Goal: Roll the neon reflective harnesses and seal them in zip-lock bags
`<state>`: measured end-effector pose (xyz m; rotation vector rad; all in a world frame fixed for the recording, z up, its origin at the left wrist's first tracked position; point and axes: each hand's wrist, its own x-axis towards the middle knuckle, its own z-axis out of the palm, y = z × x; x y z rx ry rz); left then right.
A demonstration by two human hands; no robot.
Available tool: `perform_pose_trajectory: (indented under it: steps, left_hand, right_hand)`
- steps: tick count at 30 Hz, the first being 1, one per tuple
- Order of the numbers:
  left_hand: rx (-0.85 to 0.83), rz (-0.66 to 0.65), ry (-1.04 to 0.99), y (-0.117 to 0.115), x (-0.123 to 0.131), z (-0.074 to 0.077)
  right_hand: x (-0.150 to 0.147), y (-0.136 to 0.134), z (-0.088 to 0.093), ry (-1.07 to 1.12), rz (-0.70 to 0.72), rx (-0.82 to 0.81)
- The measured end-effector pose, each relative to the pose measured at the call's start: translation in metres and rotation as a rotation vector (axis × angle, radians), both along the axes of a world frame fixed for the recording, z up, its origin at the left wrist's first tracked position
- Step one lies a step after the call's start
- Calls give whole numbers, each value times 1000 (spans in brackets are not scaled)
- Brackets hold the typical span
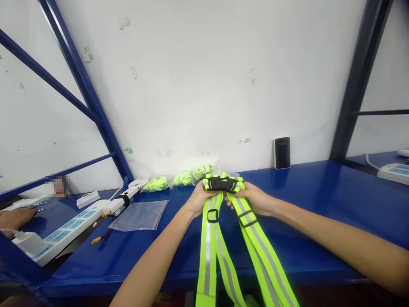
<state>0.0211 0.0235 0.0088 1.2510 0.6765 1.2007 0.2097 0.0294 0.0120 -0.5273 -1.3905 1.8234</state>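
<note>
Both of my hands grip a neon yellow-green reflective strap harness (pixel 208 243) above the blue table. My left hand (pixel 201 198) is closed round its left side, just below a black buckle (pixel 221 183), which looks fastened. On the other side my right hand (pixel 252 198) holds the gathered webbing, its fingers partly hidden behind the straps. Black sliders sit on the straps below both hands. The long straps hang down toward me over the table's front edge. Behind my hands, bagged yellow-green bundles (pixel 183 178) lie along the wall.
An empty clear zip bag (pixel 139 215) lies left on the blue table (pixel 306 200). Beyond it are a white power strip (pixel 68 228) and a yellow-ended cable (pixel 96 240). Another person's hand (pixel 17 217) is at far left. A black-and-white device (pixel 282 152) stands by the wall.
</note>
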Motion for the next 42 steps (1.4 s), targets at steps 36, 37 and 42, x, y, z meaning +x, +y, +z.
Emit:
perform_pose_trajectory:
  steps: [36, 37, 42]
  left_hand:
    - [-64, 115, -111, 5, 21, -29]
    - [-35, 129, -80, 7, 20, -30]
    - [69, 178, 65, 11, 17, -35]
  right_hand:
    - [-16, 2, -27, 37, -337, -49]
    - [-16, 2, -26, 33, -339, -52]
    - [-14, 3, -25, -62, -379, -20]
